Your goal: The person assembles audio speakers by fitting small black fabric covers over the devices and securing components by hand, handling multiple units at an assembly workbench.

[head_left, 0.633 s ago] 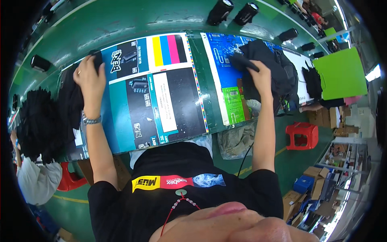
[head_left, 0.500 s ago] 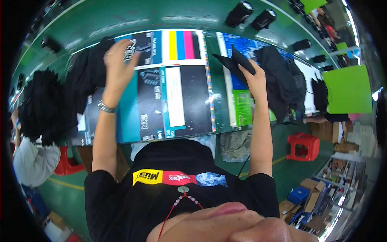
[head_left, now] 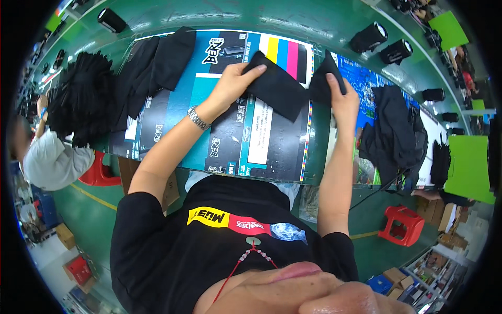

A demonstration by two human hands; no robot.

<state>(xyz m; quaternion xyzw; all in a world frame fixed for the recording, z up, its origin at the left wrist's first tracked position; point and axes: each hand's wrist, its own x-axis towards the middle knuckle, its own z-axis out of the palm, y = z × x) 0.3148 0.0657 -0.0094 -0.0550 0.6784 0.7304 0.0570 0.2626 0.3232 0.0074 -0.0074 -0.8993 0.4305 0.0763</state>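
L hand (head_left: 235, 86) is pinching the blk cloth (head_left: 277, 86) at its upper L corner, thumb on top, other fingers mostly hidden underneath. R hand (head_left: 344, 102) is pinching the R end, thumb in front, fingers behind. Cloth is spanning btwn both hands over the printed sheet (head_left: 225, 141); can't tell if it's 1 pc or 2. Blk stack (head_left: 175, 57) is lying to L, blk heap (head_left: 389, 131) to R, both on the table (head_left: 230, 18).
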